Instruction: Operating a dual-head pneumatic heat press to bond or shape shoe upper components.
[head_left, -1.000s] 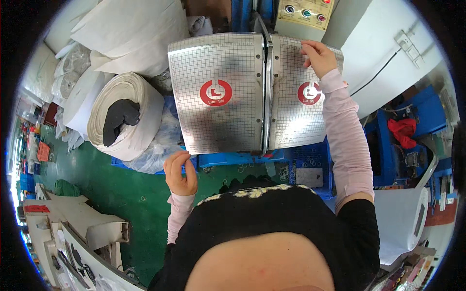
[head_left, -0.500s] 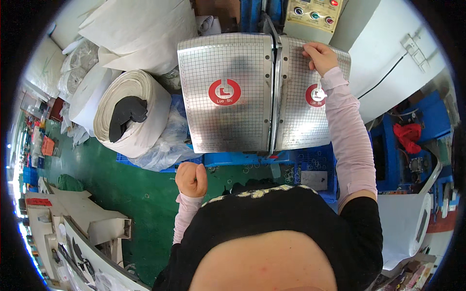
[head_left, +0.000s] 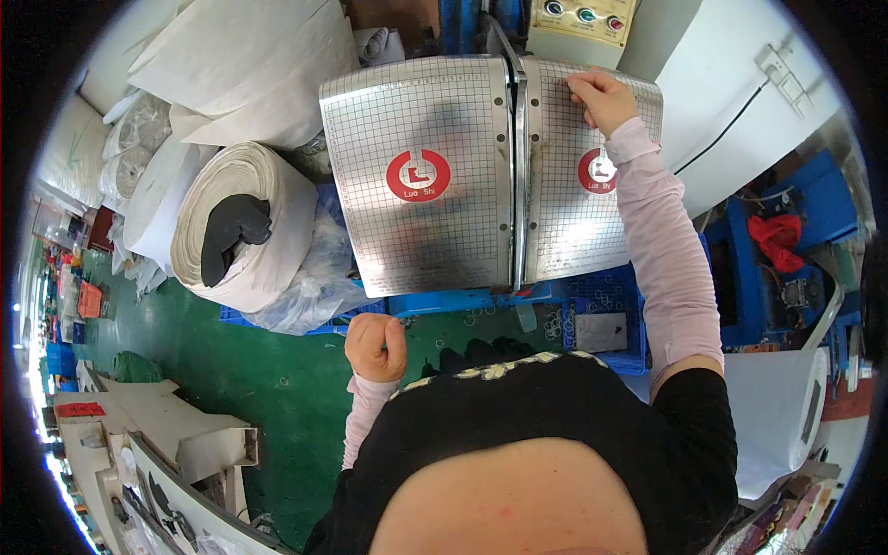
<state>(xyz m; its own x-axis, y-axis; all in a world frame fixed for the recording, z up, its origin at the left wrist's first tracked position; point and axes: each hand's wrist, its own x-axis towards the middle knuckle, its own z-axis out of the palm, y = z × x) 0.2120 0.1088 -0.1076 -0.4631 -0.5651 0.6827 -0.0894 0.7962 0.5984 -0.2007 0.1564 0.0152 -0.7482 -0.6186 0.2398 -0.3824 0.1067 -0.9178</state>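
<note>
My left hand point(head_left: 376, 347) is a raised fist in front of the machine, with nothing showing from it. Over the upper part of a gridded metal plate point(head_left: 573, 240), my right hand point(head_left: 601, 100) has its fingers curled together; whatever they hold, if anything, is hidden. I cannot tell whether the fingertips touch the plate. A second, wider gridded plate point(head_left: 425, 240) lies to the left, with a red emblem. Between the two plates stands a narrow upright metal strip point(head_left: 520, 176). Pale pink sleeves cover both my forearms.
A thick white material roll point(head_left: 291, 208) with a black piece point(head_left: 233, 231) on it stands at left, beside clear plastic wrap point(head_left: 324, 277). Behind the right plate is a button panel point(head_left: 585, 18). A blue crate point(head_left: 634, 324) with loose rings sits below. White equipment point(head_left: 176, 425) stands lower left.
The plates and surroundings have shifted slightly left in view. My left fist sits a little farther right. My right hand has moved slightly toward the plate's top edge, fingers still curled.
</note>
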